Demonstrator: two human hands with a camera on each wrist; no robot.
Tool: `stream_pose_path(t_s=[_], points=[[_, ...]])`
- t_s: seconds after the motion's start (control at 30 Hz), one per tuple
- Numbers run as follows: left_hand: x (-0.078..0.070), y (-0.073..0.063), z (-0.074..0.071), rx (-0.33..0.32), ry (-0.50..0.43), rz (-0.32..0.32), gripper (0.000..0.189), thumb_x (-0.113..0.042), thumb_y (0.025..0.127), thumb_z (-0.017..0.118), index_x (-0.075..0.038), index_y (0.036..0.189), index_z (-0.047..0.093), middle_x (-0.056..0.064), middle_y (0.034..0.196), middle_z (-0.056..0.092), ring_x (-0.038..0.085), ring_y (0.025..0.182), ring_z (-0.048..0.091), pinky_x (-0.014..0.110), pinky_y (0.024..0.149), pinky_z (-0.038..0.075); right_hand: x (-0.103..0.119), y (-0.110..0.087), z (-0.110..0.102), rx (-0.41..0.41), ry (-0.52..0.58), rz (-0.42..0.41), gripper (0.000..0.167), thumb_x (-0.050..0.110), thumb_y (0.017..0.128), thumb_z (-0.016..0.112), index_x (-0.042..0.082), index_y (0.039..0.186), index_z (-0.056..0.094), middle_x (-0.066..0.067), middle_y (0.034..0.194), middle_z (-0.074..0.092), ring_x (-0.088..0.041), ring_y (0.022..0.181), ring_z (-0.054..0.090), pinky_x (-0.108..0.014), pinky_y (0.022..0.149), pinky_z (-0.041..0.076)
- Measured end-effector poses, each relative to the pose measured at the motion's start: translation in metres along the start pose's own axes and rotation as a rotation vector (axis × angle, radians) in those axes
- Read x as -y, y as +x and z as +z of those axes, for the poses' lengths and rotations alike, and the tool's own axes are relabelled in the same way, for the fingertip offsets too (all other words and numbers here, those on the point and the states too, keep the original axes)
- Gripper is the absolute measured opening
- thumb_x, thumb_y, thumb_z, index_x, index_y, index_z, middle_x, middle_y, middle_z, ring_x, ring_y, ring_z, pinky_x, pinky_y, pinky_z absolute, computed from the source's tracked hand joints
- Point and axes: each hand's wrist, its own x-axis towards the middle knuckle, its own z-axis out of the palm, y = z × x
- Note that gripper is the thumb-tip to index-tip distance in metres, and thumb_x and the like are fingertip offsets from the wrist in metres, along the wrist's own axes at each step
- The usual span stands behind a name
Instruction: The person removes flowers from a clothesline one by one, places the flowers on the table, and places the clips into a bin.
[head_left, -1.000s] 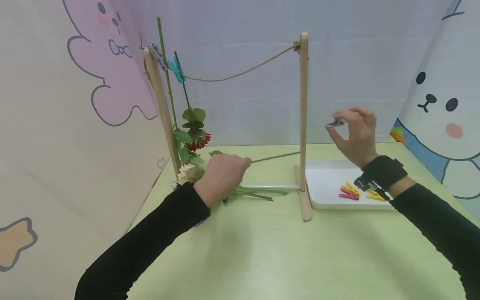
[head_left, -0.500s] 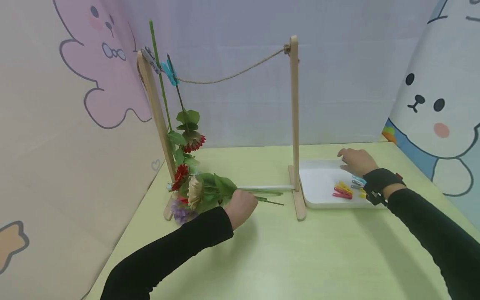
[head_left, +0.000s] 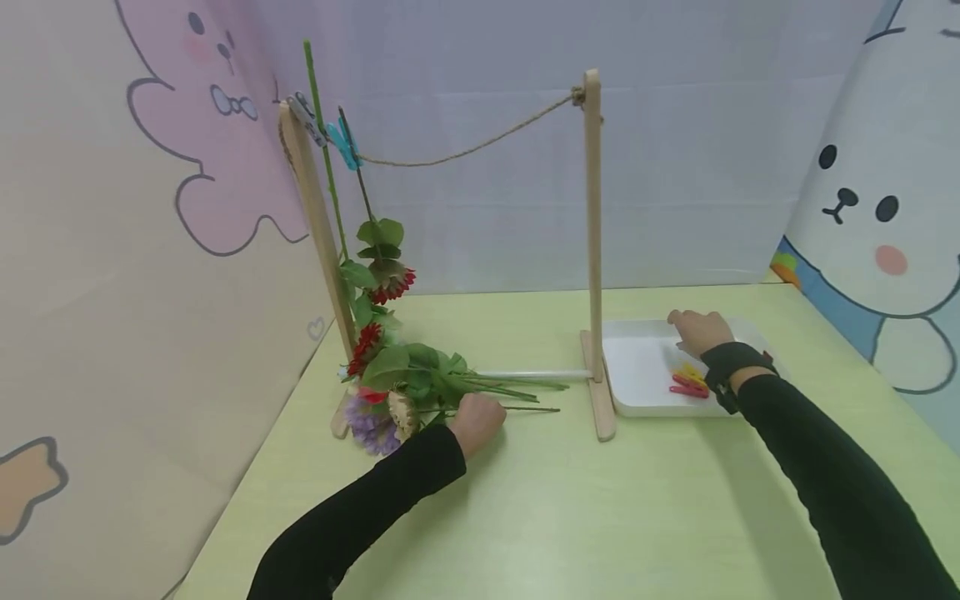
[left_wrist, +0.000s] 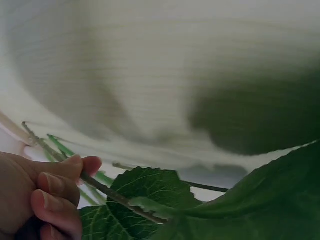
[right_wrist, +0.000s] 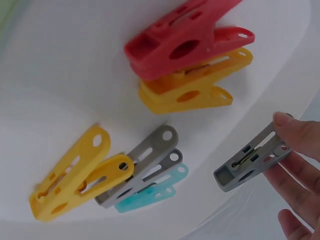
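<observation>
My left hand (head_left: 480, 421) pinches the thin brown stem (left_wrist: 105, 189) of a leafy flower, low over the table. The cream flower head (head_left: 402, 415) lies in line with it, beside a purple flower (head_left: 372, 425) and a red flower (head_left: 365, 346). Green stems (head_left: 517, 385) stretch rightward behind this hand. Over the white tray (head_left: 637, 408), my right hand (head_left: 701, 332) holds a grey clothespin (right_wrist: 250, 160) between thumb and fingers. Under it lie yellow (right_wrist: 70, 172), red (right_wrist: 182, 40), grey (right_wrist: 145, 160) and turquoise (right_wrist: 145, 197) clothespins.
A wooden stand has a left post (head_left: 318, 233) and a right post (head_left: 593, 225), joined by a sagging rope (head_left: 465, 157). A grey clothespin (head_left: 306, 119) and a turquoise clothespin (head_left: 343, 143) hold two upside-down flowers at its left end.
My left hand has lowered the cream flower from in front of the stand to the pile on the table. My right hand has brought the grey clothespin down from the air over the tray.
</observation>
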Motion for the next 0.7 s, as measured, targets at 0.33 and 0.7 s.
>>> stream_pose_path(t_s=[0.33, 0.7], points=[[0.026, -0.017, -0.089, 0.047, -0.054, 0.006, 0.052, -0.017, 0.086, 0.063, -0.024, 0.058, 0.020, -0.003, 0.059, 0.011, 0.015, 0.059, 0.009, 0.037, 0.051, 0.008, 0.005, -0.001, 0.007, 0.089, 0.106, -0.014, 0.040, 0.002, 0.074, 0.073, -0.009, 0.107, 0.054, -0.018, 0.084, 0.065, -0.031, 0.076, 0.062, -0.045, 0.073, 0.050], [0.024, -0.012, -0.070, -0.046, -0.095, -0.008, 0.045, -0.005, 0.083, 0.054, -0.023, 0.055, 0.023, -0.006, 0.054, 0.019, 0.014, 0.055, 0.013, 0.035, 0.044, 0.009, 0.001, 0.001, 0.011, 0.199, 0.235, 0.050, 0.041, 0.003, 0.079, 0.069, -0.007, 0.115, 0.051, -0.024, 0.100, 0.062, -0.035, 0.088, 0.059, -0.052, 0.081, 0.046]])
